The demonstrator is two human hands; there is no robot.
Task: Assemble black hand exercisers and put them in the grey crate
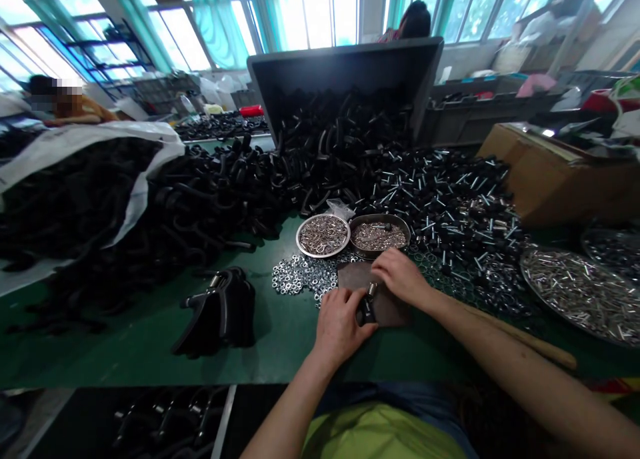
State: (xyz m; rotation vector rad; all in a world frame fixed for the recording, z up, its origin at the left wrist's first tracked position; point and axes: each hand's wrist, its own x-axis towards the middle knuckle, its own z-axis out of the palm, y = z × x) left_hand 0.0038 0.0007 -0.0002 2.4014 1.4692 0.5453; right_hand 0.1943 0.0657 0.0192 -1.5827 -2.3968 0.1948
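My left hand (341, 322) is closed round a small black part (367, 310) and holds it on a flat dark plate (353, 277). From the top of that part a short metal spring (372, 289) stands up. My right hand (400, 275) is just beside the spring, over the plate's far right side. Its fingers are bent together, and whatever they may pinch is too small to make out. Loose nuts (295, 275) lie left of the plate. Beyond it stand a round dish of small metal rings (324, 236) and a dark tin of tiny metal pieces (379, 235).
Black curved parts spill from a tipped grey bin (345, 65). Black-headed bolts (440, 199) are heaped at right, near a cardboard box (545, 172) and a tray of metal pins (583, 292). A wooden handle (540, 344) lies under my right forearm. Stacked black parts (225, 312) stand left. Two people are farther back.
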